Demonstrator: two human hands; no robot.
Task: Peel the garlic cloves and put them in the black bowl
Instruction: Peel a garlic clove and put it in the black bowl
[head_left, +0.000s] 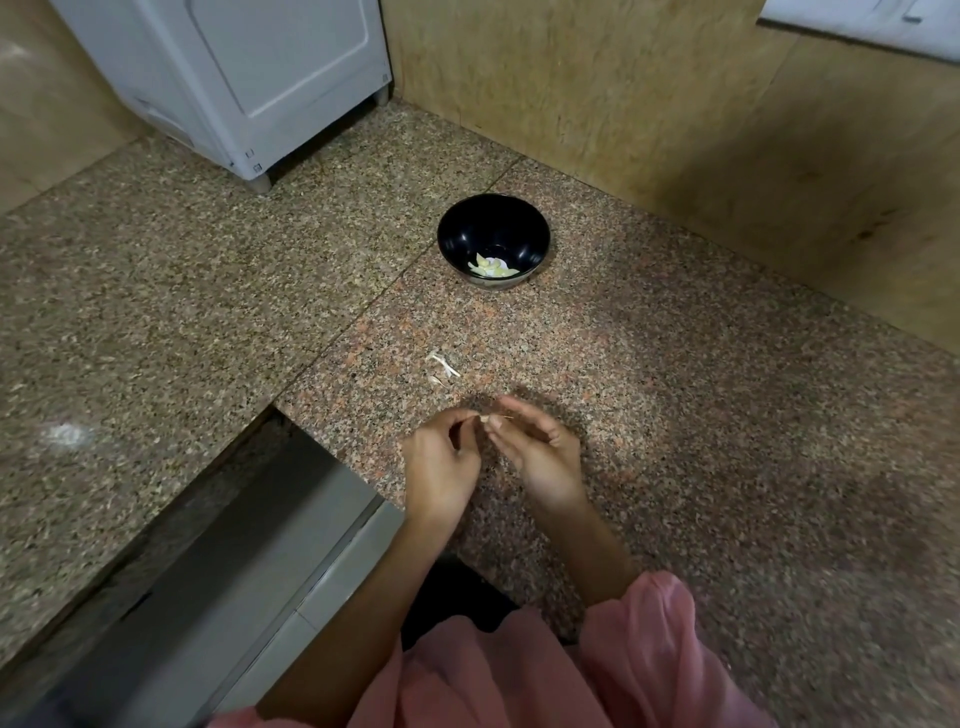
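Speckled granite makes up the surface (675, 415), an L-shaped run backed by a tan wall, with a white appliance (234, 78) standing at the far left corner. Well beyond the hands sits the black bowl (493, 228), upright, with several pale peeled cloves (491, 266) lying in its bottom. Between bowl and hands a few scraps of skin (442, 366) lie on the stone.

Both hands are raised just over the near edge, close together. The left hand (439, 467) pinches a small clove (484, 419) between thumb and fingertip; the right hand (540, 452) meets it from the other side, fingers curled, seemingly nipping at the clove or a thin strand of skin trailing from it. The piece is tiny and partly hidden, so how much skin remains cannot be told.

By my reading this is the peeling step, mid-way through one clove, with some cloves already done. No unpeeled cloves show elsewhere on the surface. The next move would call for pulling the last skin free, dropping it by the scraps, then reaching forward across the surface to let the bare clove fall into the bowl. Being small and slick, it could slip.

No brand, label or writing can be read anywhere
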